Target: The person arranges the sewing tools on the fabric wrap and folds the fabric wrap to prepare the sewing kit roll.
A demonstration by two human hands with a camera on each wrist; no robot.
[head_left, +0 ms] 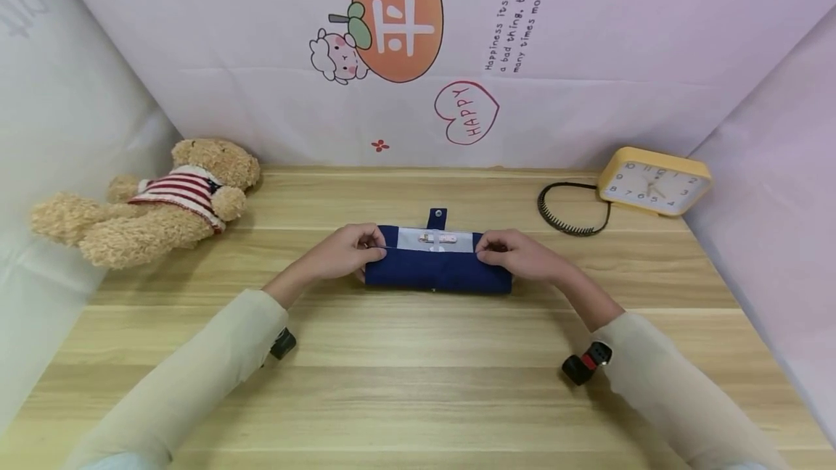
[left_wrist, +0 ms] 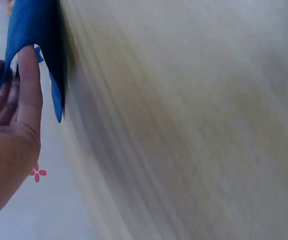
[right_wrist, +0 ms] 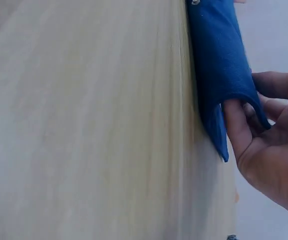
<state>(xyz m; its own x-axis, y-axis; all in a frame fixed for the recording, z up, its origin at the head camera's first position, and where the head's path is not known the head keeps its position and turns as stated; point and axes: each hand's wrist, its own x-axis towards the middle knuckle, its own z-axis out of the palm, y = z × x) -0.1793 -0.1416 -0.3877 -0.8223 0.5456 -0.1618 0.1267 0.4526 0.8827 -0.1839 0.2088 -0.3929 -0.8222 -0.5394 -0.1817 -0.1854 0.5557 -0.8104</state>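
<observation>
A navy fabric case (head_left: pixel 436 271) lies partly folded over on the wooden table. Along its far side a pale lining strip (head_left: pixel 409 239) shows, with a small shiny item (head_left: pixel 439 238) on it, too small to identify. A strap with a metal snap (head_left: pixel 437 217) sticks out from the far edge. My left hand (head_left: pixel 349 251) pinches the folded edge at the left end; my right hand (head_left: pixel 512 254) pinches it at the right end. Both wrist views show the fabric curving over, with fingers of the left hand (left_wrist: pixel 14 115) and right hand (right_wrist: pixel 276 130) inside the fold.
A teddy bear (head_left: pixel 173 201) in a striped shirt lies at the back left. At the back right stands a yellow clock (head_left: pixel 655 181), with a black toothed headband (head_left: pixel 572 229) beside it. A printed white cloth (head_left: pixel 261 107) hangs behind the wooden table (head_left: pixel 418 397).
</observation>
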